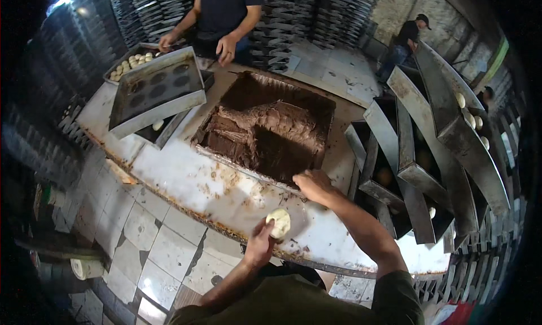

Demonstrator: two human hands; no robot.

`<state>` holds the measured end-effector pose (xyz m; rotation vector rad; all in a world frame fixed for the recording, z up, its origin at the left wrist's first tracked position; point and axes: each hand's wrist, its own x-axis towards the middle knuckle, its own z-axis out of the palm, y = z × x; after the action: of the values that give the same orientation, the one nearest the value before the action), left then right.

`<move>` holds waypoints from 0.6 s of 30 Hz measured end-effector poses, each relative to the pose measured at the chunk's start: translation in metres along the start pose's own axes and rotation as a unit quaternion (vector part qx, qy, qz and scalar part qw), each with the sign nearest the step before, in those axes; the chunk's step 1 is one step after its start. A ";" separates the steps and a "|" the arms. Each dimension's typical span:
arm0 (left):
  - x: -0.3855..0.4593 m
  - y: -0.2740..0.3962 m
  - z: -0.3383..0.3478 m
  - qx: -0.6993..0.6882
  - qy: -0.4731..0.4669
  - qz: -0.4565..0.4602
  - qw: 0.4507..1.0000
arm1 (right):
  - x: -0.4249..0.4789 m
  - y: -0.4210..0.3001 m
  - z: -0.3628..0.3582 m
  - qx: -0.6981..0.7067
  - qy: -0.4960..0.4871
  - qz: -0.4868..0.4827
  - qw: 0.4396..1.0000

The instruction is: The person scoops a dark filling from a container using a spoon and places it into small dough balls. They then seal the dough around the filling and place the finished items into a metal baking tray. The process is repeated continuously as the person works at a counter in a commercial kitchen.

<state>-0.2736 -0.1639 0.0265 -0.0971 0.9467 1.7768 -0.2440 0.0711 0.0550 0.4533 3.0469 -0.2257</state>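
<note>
A flattened disc of pale dough (279, 223) rests in my left hand (260, 244), with the thumb over its edge, above the front of the worktable (165, 164). My right hand (314, 186) is at the near right rim of a big rectangular pan (328, 126), its fingers curled downward. Whether anything is between those fingers is hidden. Thick brown paste (275, 117), chocolate-like, is heaped across the pan's middle and left side. A dark hollow opens in it near my right hand.
Metal baking trays (427, 155) lean in a crooked stack at right, some holding dough balls (471, 118). At left, a tray with dark round marks (156, 88) sits tilted over another. A co-worker (226, 20) stands across the table; another person (406, 41) is farther back.
</note>
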 end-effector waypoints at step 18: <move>-0.005 0.031 0.049 -0.096 -0.084 0.117 0.985 | -0.127 0.010 0.094 0.230 0.307 0.090 0.919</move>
<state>-0.2794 -0.1400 0.0785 0.0432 0.6847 2.0560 -0.1172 0.0296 -0.0303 0.9962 3.4960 -0.9740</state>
